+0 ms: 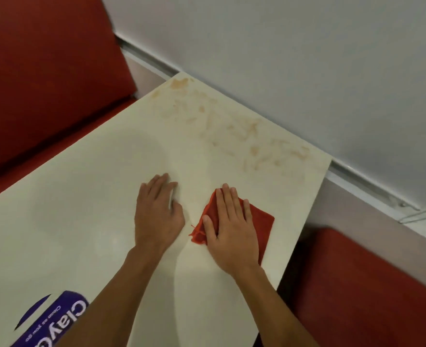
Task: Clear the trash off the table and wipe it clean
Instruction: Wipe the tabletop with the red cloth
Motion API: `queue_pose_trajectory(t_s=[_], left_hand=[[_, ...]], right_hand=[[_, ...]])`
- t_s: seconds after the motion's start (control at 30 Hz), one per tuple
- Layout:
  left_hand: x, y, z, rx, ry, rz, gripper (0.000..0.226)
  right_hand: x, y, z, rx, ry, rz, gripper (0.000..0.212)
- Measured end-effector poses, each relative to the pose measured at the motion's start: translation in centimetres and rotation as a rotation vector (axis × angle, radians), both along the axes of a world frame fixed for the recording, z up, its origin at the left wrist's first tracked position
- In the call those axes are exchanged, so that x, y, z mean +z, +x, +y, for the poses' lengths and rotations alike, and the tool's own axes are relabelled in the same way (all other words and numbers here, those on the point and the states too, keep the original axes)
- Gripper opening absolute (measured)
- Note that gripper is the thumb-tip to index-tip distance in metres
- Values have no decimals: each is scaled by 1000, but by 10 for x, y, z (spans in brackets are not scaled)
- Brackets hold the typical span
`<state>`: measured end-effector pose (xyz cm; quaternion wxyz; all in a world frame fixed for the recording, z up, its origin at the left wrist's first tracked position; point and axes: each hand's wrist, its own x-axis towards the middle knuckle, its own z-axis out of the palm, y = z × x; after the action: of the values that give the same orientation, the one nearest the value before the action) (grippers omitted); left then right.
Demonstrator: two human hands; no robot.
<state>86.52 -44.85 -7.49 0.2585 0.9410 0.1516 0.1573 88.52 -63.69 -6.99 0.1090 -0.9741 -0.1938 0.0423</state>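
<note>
table wiping, two hands down

table point(86, 196) is filling mid-frame, carrying one red cloth point(259, 221) and one purple packet point(54, 319) at lower left. right hand point(232, 231) is pressing flat, fingers spread, on the cloth; left hand point(156, 211) is lying open on bare tabletop. brown smears point(234, 131) are streaking the upper edge beside the grey wall point(307, 58); two red seats point(44, 71) are flanking.

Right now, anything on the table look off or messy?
Yes. Brownish smears streak the table along its far edge by the wall, from the far corner rightward; that strip looks unwiped. The right hand presses a red cloth flat nearer in, short of the stains. Left hand rests flat on bare table.
</note>
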Motion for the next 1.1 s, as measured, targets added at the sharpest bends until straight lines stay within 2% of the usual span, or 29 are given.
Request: queue_pose_trajectory(t_s=[0.27,0.47,0.53,0.67,0.7,0.83,0.87,0.93,1.03,1.1], left_hand=[[0,65,-63,-188,-51,5,49],[-10,90,-79,-193,10,-42,48],[-12,89,-79,-184,27,-35,49],[-7,91,-79,-156,74,-15,52],[-6,91,-79,-152,81,-13,52],[-5,91,-81,-146,86,-18,51],[-5,91,-81,-146,86,-22,50],[-5,91,-80,-141,84,-30,49],[-4,92,-81,-135,84,-28,48],[-5,91,-82,-137,87,-23,46]], right_hand=[[-10,47,-88,-277,-29,-27,77],[-13,115,-107,-522,-54,-7,76],[-10,116,-95,-501,-61,-10,75],[-8,69,-108,-186,-16,-40,74],[-9,69,-119,-190,-11,-35,73],[-9,121,-127,-547,-31,-4,74],[-8,132,-120,-569,-48,9,75],[-6,133,-109,-469,-60,-5,76],[-6,94,-127,-194,-5,-39,76],[-12,88,-148,-209,-12,-41,74]])
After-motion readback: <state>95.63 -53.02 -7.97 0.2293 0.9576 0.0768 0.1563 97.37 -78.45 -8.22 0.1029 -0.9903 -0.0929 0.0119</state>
